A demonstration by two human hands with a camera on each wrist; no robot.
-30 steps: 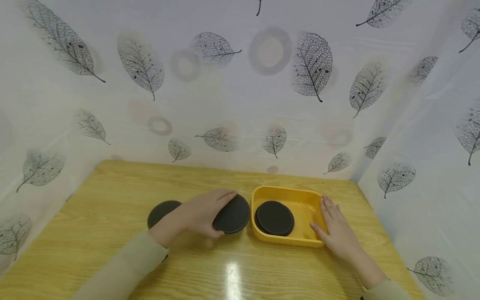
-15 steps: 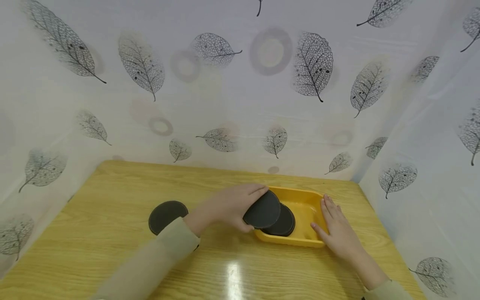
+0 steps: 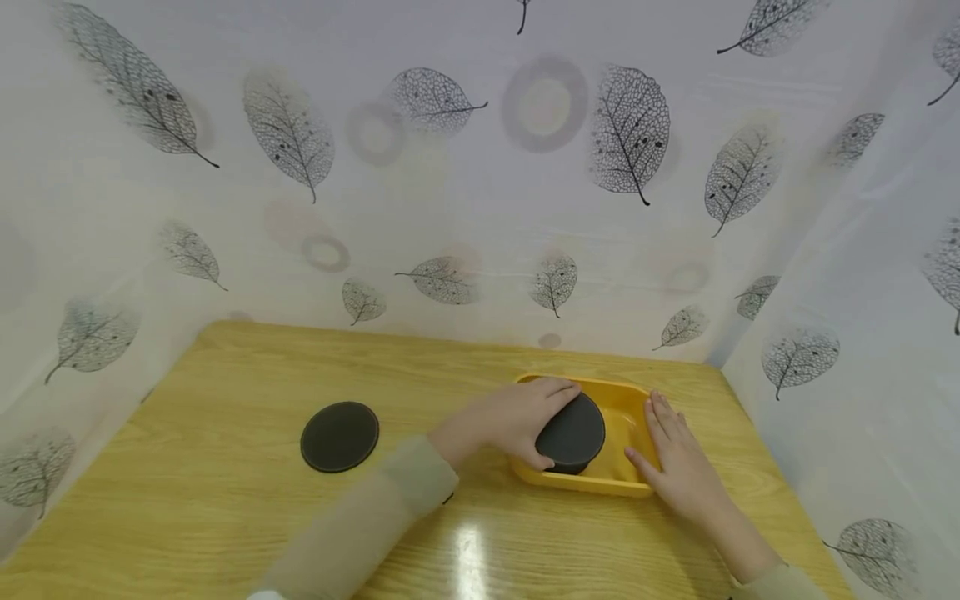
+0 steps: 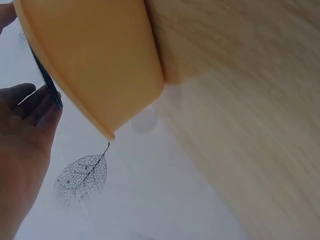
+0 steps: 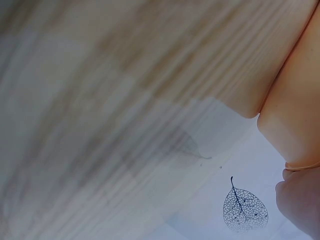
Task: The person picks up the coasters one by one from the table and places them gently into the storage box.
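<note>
My left hand (image 3: 517, 417) pinches a round black coaster (image 3: 573, 427) between thumb and fingers, inside the left half of a yellow plastic tray (image 3: 592, 485). Just below it shows the dark edge of the coasters lying in the tray, mostly covered. From the left wrist, the held coaster (image 4: 46, 80) appears as a thin dark edge by the fingers, beyond the tray's wall (image 4: 95, 60). My right hand (image 3: 686, 467) rests on the tray's right rim with straight fingers, its thumb reaching over the inside. Another black coaster (image 3: 340, 437) lies flat on the table to the left.
The wood-grain table (image 3: 225, 500) ends at the back against a white leaf-print curtain (image 3: 465, 183), which also hangs along both sides. My left forearm crosses the table between the lone coaster and the tray.
My left hand has carried the coaster rightward from the table beside the tray, over the rim, to above the coasters inside. My right hand has stayed on the right rim.
</note>
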